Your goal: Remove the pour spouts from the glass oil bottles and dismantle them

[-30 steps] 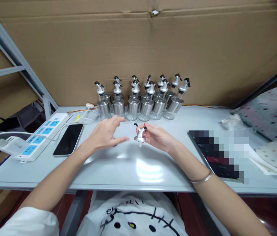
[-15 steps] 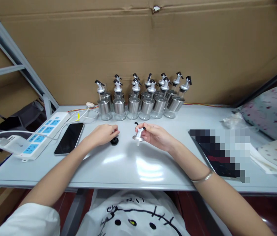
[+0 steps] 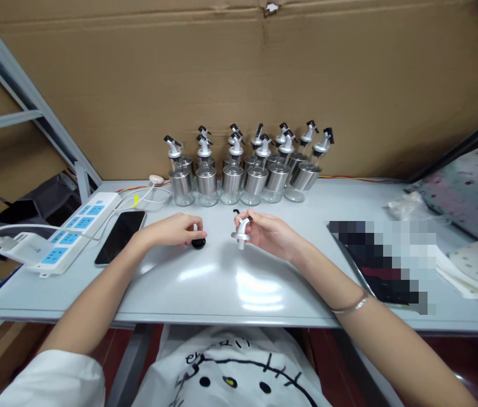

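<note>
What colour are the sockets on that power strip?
Blue, set in a white power strip, seen in the head view.

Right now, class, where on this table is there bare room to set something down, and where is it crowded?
Bare: the near half of the table, between the two forearms up to the front edge. Crowded: the back, with the cluster of dispenser bottles. The left has the power strip and phone. Mid-table, the left hand touches a black cap; the right hand holds a pourer.

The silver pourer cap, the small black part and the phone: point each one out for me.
silver pourer cap (image 3: 242, 232), head view, on its silver body, in the right hand (image 3: 273, 234).
small black part (image 3: 198, 243), head view, on its top, at the left hand (image 3: 175, 230) fingertips.
phone (image 3: 119, 230), head view, middle of its dark screen.
</note>
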Demonstrator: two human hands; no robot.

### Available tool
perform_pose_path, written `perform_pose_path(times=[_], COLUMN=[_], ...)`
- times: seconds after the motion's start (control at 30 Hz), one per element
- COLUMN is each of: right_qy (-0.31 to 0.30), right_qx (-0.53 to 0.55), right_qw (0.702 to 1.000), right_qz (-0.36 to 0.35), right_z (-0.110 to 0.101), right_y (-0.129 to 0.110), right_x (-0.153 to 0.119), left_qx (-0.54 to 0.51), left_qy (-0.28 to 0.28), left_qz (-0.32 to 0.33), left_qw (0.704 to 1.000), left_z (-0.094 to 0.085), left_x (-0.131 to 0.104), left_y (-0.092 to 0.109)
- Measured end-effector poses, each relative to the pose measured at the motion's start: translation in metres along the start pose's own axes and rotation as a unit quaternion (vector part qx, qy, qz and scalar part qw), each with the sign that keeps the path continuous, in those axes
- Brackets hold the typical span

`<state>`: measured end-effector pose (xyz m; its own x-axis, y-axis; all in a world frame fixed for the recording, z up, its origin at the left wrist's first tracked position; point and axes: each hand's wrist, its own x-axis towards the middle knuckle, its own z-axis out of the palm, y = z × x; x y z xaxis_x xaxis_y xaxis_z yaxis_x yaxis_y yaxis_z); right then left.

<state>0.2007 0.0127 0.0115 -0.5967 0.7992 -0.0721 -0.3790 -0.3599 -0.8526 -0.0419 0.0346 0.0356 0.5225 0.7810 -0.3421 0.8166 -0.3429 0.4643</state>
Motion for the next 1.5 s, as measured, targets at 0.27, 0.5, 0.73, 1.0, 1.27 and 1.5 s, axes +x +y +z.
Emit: perform_pose_path(times=[0.27, 0.5, 0.73, 1.0, 1.27, 1.5], right_qy=[0.034, 0.069, 0.039, 0.034, 0.058, 0.066], right_qx=[0.021, -0.009, -0.011, -0.014, -0.023, -0.004], right_qw=[0.999, 0.998, 0.999, 0.999, 0.996, 0.992], right_qz=[0.009, 0.007, -0.016, -0.034, -0.071, -0.104], right_z=[0.000, -0.005, -0.003, 0.000, 0.001, 0.002], right_y=[-0.002, 0.002, 0.000, -0.001, 0.000, -0.001], right_x=[0.002, 0.005, 0.003, 0.001, 0.002, 0.003], left_qx=[0.020, 0.024, 0.029, -0.017, -0.015, -0.086], left_qy=[0.088, 0.228, 0.244, 0.214, 0.234, 0.229], left_qz=[0.074, 0.222, 0.261, 0.233, 0.269, 0.230], left_qw=[0.993, 0.948, 0.934, 0.948, 0.934, 0.942], left_z=[0.007, 0.021, 0.024, 0.031, 0.037, 0.031], left_x=[0.004, 0.009, 0.007, 0.008, 0.010, 0.003], left_y=[0.006, 0.011, 0.016, 0.020, 0.023, 0.034])
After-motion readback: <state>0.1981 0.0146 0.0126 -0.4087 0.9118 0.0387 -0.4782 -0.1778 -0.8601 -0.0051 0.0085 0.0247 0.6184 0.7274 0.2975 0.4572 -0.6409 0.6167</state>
